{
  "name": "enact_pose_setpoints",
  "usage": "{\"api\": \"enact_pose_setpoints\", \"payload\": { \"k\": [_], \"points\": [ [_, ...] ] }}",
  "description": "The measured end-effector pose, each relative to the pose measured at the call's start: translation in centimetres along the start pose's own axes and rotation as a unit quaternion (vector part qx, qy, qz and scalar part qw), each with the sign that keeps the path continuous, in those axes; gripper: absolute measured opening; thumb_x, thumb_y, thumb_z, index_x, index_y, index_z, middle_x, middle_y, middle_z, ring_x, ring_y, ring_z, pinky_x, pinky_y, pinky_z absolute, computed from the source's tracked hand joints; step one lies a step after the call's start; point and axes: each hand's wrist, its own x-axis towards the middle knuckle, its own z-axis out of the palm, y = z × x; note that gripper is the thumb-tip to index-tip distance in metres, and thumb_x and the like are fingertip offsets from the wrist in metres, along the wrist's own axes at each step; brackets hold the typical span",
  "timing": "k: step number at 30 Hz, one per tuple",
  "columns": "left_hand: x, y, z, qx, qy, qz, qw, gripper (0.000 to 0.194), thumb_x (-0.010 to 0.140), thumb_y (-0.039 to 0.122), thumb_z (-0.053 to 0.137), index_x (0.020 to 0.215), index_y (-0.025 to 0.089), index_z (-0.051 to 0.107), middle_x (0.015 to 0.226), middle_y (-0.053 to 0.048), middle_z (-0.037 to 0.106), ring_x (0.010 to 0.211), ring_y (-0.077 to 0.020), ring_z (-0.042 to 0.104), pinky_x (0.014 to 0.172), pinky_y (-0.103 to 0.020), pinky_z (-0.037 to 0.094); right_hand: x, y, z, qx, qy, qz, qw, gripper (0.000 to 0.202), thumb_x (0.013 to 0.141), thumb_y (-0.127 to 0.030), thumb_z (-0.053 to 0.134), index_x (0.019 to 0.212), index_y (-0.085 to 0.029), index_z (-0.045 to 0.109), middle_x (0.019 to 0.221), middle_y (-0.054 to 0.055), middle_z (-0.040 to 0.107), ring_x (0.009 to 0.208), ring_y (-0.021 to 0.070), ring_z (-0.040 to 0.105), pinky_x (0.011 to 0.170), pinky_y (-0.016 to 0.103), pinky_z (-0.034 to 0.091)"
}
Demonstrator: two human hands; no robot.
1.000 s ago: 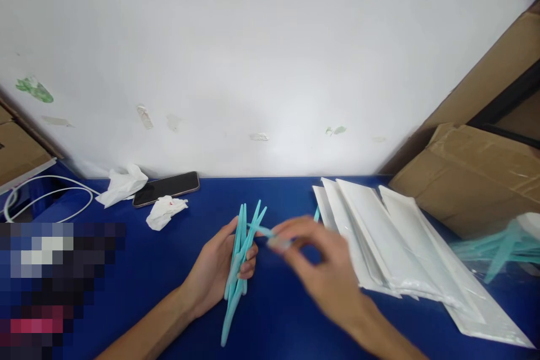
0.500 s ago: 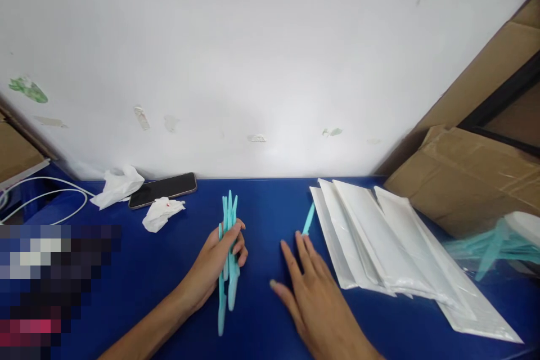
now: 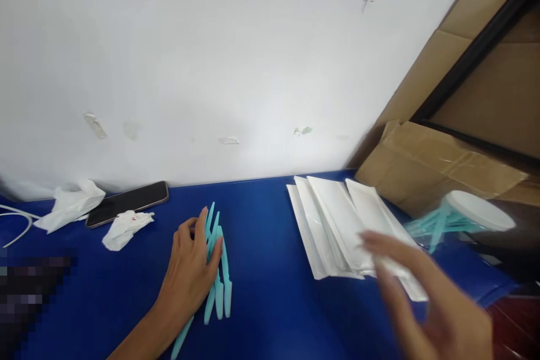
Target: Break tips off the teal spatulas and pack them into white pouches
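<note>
Several light-blue plastic sticks with tapered tips [image 3: 226,275] lie fanned on the blue table, left of the middle. Over them rests my left hand [image 3: 185,264], its thumb and fingers closed around their upper parts; one stick passes beneath the wrist toward the front edge. My right hand [image 3: 430,304] is raised at the lower right, blurred, with thumb and fingers apart and nothing between them. Beyond its fingertips lies a fanned stack of white packets [image 3: 333,225]. More light-blue sticks [image 3: 441,222] lie in clear plastic at the right, by a round white lid-like piece [image 3: 481,210].
A black phone [image 3: 129,203] lies near the wall between crumpled white tissues [image 3: 124,230]. A white cable [image 3: 19,214] is at the far left. Cardboard boxes [image 3: 447,160] stand along the right side. A white wall [image 3: 236,67] borders the table's back edge.
My left hand has turned palm-down, lowering the sticks onto the table. My right hand has moved right and up, away from the table. The view has swung right; the single stick beside the packets no longer shows there.
</note>
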Motion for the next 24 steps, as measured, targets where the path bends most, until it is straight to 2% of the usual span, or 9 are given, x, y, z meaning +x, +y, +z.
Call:
{"api": "enact_pose_setpoints", "payload": {
  "k": [2,3,5,8,12,17,21,24],
  "points": [
    [0.0,0.2,-0.4,-0.015,-0.015,-0.022,1.000,0.065,0.098,0.053,0.032,0.151,0.016,0.030,0.131,-0.015,0.041,0.126,-0.0344,0.040,0.104,-0.055,0.043,2.0,4.5,-1.2,-0.114,-0.010,0.099,0.988,0.032,0.096,-0.048,0.045,0.110,-0.029,0.065,0.108,0.009,0.073,0.103,0.0334,0.070,0.090,0.048,0.056],
    [0.1,0.3,-0.6,-0.024,-0.019,-0.034,0.999,0.063,0.098,0.054,0.031,0.150,0.017,0.033,0.132,-0.015,0.041,0.128,-0.0341,0.039,0.106,-0.056,0.041,2.6,6.8,-1.2,-0.156,-0.052,0.133,0.977,0.041,0.098,-0.050,0.035,0.116,-0.026,0.063,0.114,0.012,0.071,0.109,0.0362,0.067,0.093,0.050,0.054],
    [0.1,0.5,-0.9,-0.037,-0.024,-0.049,0.998,0.060,0.098,0.054,0.029,0.146,0.018,0.036,0.134,-0.014,0.041,0.130,-0.0340,0.038,0.108,-0.057,0.038,3.3,10.9,-0.3,-0.208,-0.159,0.182,0.948,0.057,0.100,-0.050,0.023,0.133,-0.016,0.055,0.126,0.019,0.066,0.119,0.0374,0.062,0.098,0.046,0.050],
    [0.2,0.4,-1.0,-0.051,-0.032,-0.055,0.997,0.059,0.097,0.056,0.029,0.144,0.021,0.037,0.135,-0.013,0.040,0.131,-0.0338,0.037,0.108,-0.058,0.038,3.3,14.6,1.9,-0.217,-0.227,0.215,0.925,0.065,0.099,-0.053,0.029,0.132,-0.005,0.059,0.111,0.025,0.071,0.107,0.0399,0.068,0.089,0.045,0.052],
    [0.3,0.0,-0.7,-0.052,-0.035,-0.055,0.997,0.057,0.096,0.057,0.029,0.142,0.024,0.038,0.136,-0.012,0.040,0.133,-0.0338,0.035,0.109,-0.060,0.037,3.3,15.4,3.9,-0.238,-0.250,0.244,0.906,0.066,0.094,-0.058,0.038,0.136,-0.011,0.056,0.099,0.025,0.073,0.095,0.0462,0.069,0.081,0.054,0.051],
    [0.3,-0.3,-0.6,-0.049,-0.029,-0.046,0.997,0.057,0.096,0.057,0.030,0.141,0.024,0.040,0.135,-0.013,0.041,0.132,-0.0349,0.037,0.109,-0.060,0.037,3.9,14.7,3.9,-0.243,-0.219,0.278,0.903,0.062,0.090,-0.055,0.049,0.141,-0.020,0.049,0.104,0.019,0.073,0.099,0.0435,0.069,0.082,0.049,0.050],
    [0.2,-0.5,-0.6,-0.062,-0.026,-0.049,0.997,0.057,0.095,0.057,0.030,0.142,0.026,0.039,0.136,-0.012,0.042,0.133,-0.0349,0.037,0.108,-0.061,0.038,4.2,14.1,2.0,-0.231,-0.144,0.297,0.915,0.053,0.091,-0.052,0.052,0.138,-0.028,0.052,0.114,0.013,0.073,0.102,0.0385,0.069,0.081,0.044,0.051],
    [0.1,-0.3,-0.6,-0.090,-0.024,-0.058,0.994,0.055,0.096,0.058,0.031,0.141,0.028,0.040,0.136,-0.011,0.042,0.133,-0.0342,0.040,0.108,-0.060,0.039,4.5,12.7,-0.9,-0.216,-0.029,0.311,0.925,0.044,0.087,-0.050,0.061,0.129,-0.035,0.062,0.107,0.007,0.076,0.098,0.0345,0.071,0.082,0.043,0.052]
  ]
}}
